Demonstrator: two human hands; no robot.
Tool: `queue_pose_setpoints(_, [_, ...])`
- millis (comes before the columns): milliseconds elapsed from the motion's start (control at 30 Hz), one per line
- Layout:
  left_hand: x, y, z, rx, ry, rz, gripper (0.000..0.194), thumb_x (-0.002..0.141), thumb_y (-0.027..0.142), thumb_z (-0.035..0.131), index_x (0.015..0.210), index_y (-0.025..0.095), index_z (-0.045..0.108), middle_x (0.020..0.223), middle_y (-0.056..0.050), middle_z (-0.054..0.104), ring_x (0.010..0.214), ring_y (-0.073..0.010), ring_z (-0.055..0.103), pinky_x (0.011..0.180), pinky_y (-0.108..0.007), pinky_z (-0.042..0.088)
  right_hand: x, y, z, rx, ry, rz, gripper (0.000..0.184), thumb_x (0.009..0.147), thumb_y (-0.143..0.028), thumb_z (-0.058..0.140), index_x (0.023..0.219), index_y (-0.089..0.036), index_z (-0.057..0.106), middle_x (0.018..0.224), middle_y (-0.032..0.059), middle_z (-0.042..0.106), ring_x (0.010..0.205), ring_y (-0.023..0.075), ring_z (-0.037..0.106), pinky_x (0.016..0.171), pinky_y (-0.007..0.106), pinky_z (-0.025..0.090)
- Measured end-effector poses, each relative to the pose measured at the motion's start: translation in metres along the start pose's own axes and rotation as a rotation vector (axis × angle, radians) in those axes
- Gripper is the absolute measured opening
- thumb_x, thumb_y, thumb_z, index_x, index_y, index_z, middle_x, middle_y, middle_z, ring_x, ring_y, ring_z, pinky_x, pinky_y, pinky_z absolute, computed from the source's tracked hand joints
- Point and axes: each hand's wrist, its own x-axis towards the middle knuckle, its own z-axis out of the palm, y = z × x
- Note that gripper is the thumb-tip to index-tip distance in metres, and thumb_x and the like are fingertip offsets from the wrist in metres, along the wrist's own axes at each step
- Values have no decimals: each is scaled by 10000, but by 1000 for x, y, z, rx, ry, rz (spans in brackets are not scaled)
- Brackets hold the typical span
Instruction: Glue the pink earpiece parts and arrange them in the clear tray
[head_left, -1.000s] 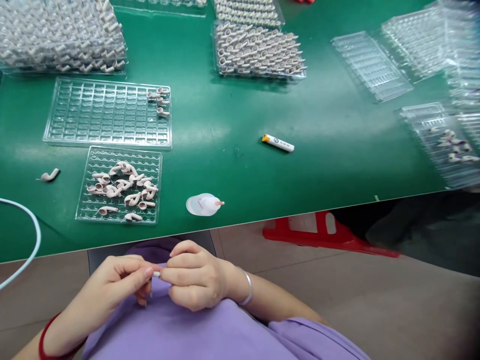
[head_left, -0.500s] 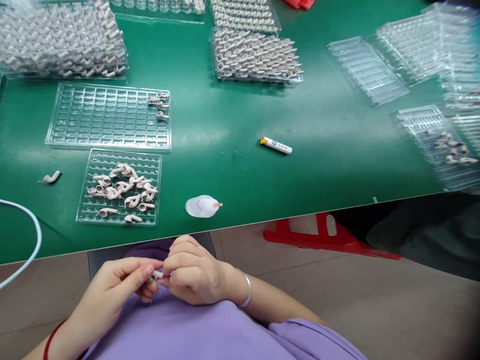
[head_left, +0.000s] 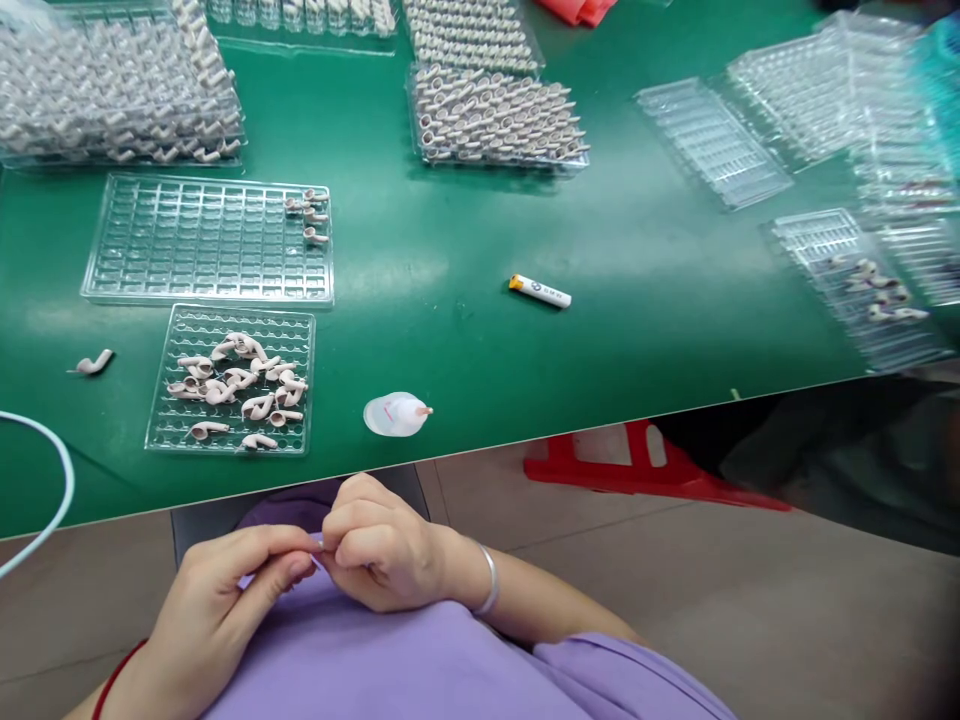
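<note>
My left hand (head_left: 232, 590), with a red cord at the wrist, is closed, index finger and thumb brought together at my lap. Its fingertips meet those of my right hand (head_left: 386, 550), which is curled closed and has a silver bangle behind it. Between the fingertips a sliver of a small pale tubular piece (head_left: 322, 546) shows; the fingers hide most of it. Beyond them on the bench, a clear tray (head_left: 157, 440) carries loose beige curved pieces (head_left: 259, 407) with hollow round ends and thin wires. A white squeeze bottle (head_left: 396, 413) stands right of that tray.
A larger clear tray (head_left: 94, 285) holds several beige pieces at its right end. One stray piece (head_left: 94, 362) lies left. Filled trays (head_left: 499, 115) stand at the back. A white lighter (head_left: 540, 291) is mid-bench. Clear trays (head_left: 712, 140) lie right; a red stool (head_left: 637, 460) is below.
The pale piece showed more between my fingertips before; now my fingers cover most of it. My left fingers have shifted and straightened. The bench has moved slightly left in view.
</note>
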Motion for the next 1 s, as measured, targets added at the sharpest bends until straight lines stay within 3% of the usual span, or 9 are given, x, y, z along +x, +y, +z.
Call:
queue_pose_setpoints(100, [2, -1, -4, -71, -71, -5, 159, 853, 202, 610, 874, 305, 729, 738, 78, 744, 617, -81, 675, 601, -116, 505, 1, 2, 0, 49, -2, -22, 237, 812, -63, 532, 891, -234, 388, 740, -2, 609, 662, 134, 536, 636, 258, 474])
queue_pose_setpoints(233, [5, 0, -6, -193, -167, -142, 43, 789, 263, 690, 759, 261, 720, 648, 60, 709, 563, -92, 618, 541, -141, 472, 2, 4, 0, 109, -29, -42, 218, 822, -84, 520, 872, -242, 380, 722, -12, 593, 648, 130, 522, 628, 249, 485])
queue_pose_setpoints(333, [4, -2, -3, -277, -200, -251, 93, 792, 301, 689, 731, 238, 717, 661, 31, 712, 580, -104, 602, 542, -162, 460, 3, 5, 1, 153, -54, -39, 217, 828, -95, 512, 837, -250, 361, 712, -24, 573, 607, 116, 497, 610, 236, 478])
queue_pose_setpoints(500, [0, -7, 4, -383, -196, -375, 148, 775, 351, 711, 727, 211, 719, 677, -8, 711, 618, -122, 598, 581, -189, 468, 7, 6, 4, 225, -78, -43, 264, 803, -61, 486, 802, -263, 315, 640, -55, 503, 556, 114, 462, 577, 231, 435])
queue_pose_setpoints(667, [-1, -6, 7, -452, -189, -426, 168, 756, 351, 729, 693, 197, 706, 646, -4, 693, 603, -111, 579, 568, -175, 450, 8, 11, 7, 403, -186, -59, 339, 756, -18, 484, 759, -271, 259, 561, -102, 319, 483, 116, 336, 477, 241, 295])
queue_pose_setpoints(867, [-3, -7, 11, -515, -178, -481, 182, 748, 357, 738, 700, 186, 697, 639, 1, 684, 588, -103, 578, 549, -166, 450, 4, 14, 9, 475, -332, 11, 332, 722, -31, 495, 703, -259, 254, 565, -95, 359, 471, 107, 307, 483, 248, 288])
queue_pose_setpoints(1000, [-4, -7, 10, -450, -152, -423, 166, 755, 339, 731, 689, 189, 700, 622, 1, 687, 579, -108, 601, 545, -165, 469, 1, 16, 9, 457, -336, 12, 335, 716, -24, 502, 704, -257, 261, 561, -96, 360, 474, 102, 329, 482, 247, 288])
